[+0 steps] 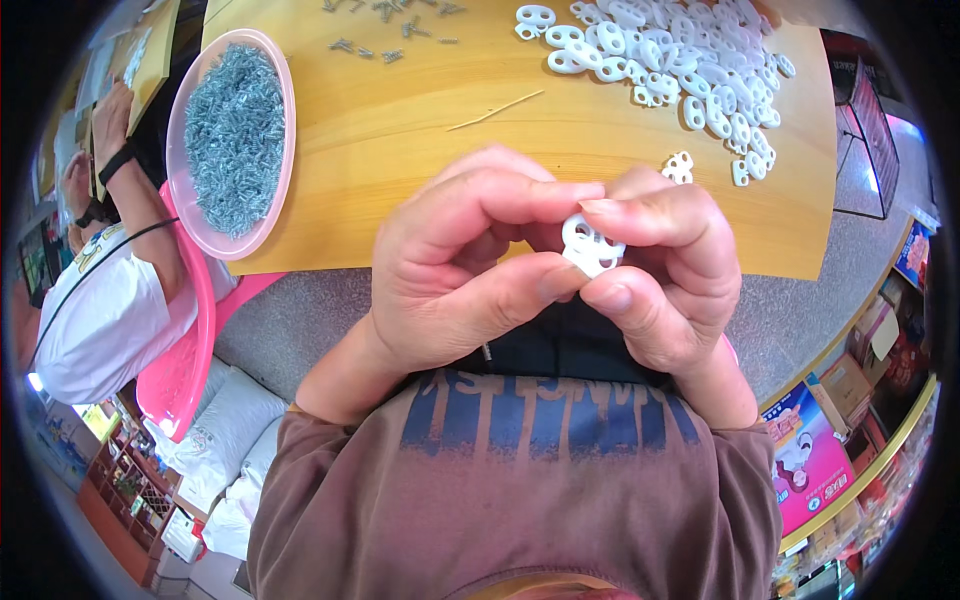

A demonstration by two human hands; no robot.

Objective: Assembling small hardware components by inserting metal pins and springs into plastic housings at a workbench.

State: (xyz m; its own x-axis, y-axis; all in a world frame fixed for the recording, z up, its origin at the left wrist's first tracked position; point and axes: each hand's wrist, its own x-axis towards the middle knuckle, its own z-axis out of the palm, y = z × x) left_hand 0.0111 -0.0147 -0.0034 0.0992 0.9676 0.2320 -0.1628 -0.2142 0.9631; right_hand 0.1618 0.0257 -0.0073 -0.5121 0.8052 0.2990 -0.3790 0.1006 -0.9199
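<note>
A small white plastic fitting [592, 245] with round loop openings sits pinched between both hands, held up close to the camera over the near edge of the wooden tabletop [400, 130]. Its long axis runs roughly from upper left to lower right, with the looped end up toward the forefingers and the lower end tucked between the thumbs; most of its body is hidden by the fingers.

The left hand [460, 265] comes in from the lower left, wrist bent, forefinger arched over the top and thumb pressed in from below, so its grip is closed on the fitting's left side. The right hand [665, 270] mirrors it from the lower right: forefinger curled over the top, thumb tip under it, clamped on the fitting's right side. The two forefinger tips meet just above the piece, and the other fingers are curled into the palms.

Beyond the hands, a small white plastic piece [679, 166] lies alone on the tabletop, just past the right knuckles. A heap of the same white looped fittings [680, 60] spreads across the far right of the tabletop. A thin wooden stick [495, 110] lies near the middle, and loose screws [390, 25] are scattered along the far edge. At the left, a pink bowl [285, 170] full of small metal screws [235, 135] overhangs the tabletop's corner. Farther left, another person in a white shirt [100, 310] sits on a pink chair [185, 370].
</note>
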